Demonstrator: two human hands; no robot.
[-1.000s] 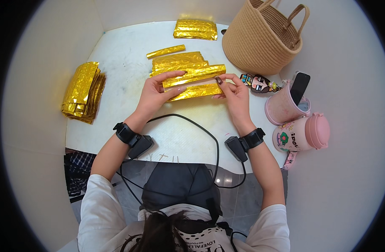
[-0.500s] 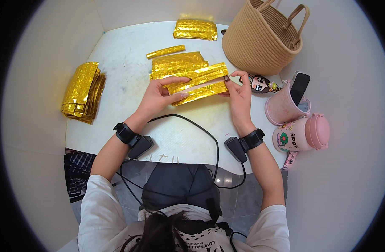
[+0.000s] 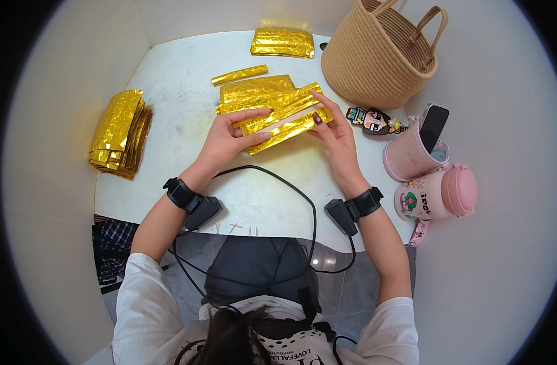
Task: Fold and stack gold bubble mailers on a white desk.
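Between both hands is a gold foil sheet [image 3: 295, 127], its two long edges folded inward with a pale strip showing down the middle. My left hand [image 3: 225, 135] grips its left end, thumb on the near fold and fingers on the far one. At the other end, my right hand [image 3: 339, 141] has its thumb on the near fold and its index fingertip at the far fold; its other fingers are partly hidden behind the sheet. Just beyond lies a pile of gold foil sheets [image 3: 254, 90], partly covered by the held one. Farther back rests a narrow folded gold strip [image 3: 240, 75].
A gold foil stack [image 3: 115, 129] stands at the table's left, another foil bundle [image 3: 282, 42] at the back. To the right are a woven basket [image 3: 375, 61], a cartoon figure charm [image 3: 374, 121], a pink holder [image 3: 406, 152] with a phone [image 3: 435, 126], and a pink-lidded bottle [image 3: 459, 190]. A black cable [image 3: 293, 185] loops between my wrists.
My right hand has shifted slightly left, its index finger reaching to the far fold. The sheet's right end has turned a little, and more of the cartoon charm shows.
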